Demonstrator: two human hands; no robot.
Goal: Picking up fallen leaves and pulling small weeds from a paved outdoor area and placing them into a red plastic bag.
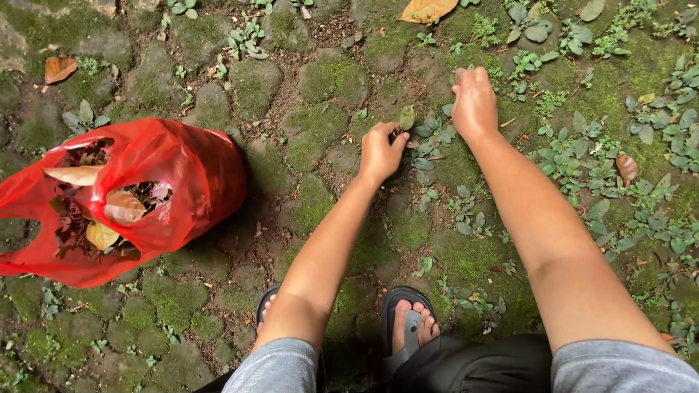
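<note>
I am squatting over mossy paving stones with small green weeds growing in the cracks. My left hand pinches a small leafy weed between thumb and fingers, near a clump of weeds. My right hand reaches farther out, its fingers curled down onto the ground among the plants; whether it grips anything is hidden. A red plastic bag stands open at my left, holding dry leaves and plant scraps.
My feet in dark sandals rest on the stones below my arms. Dense weeds cover the right side. Fallen dry leaves lie at the top edge and the upper left.
</note>
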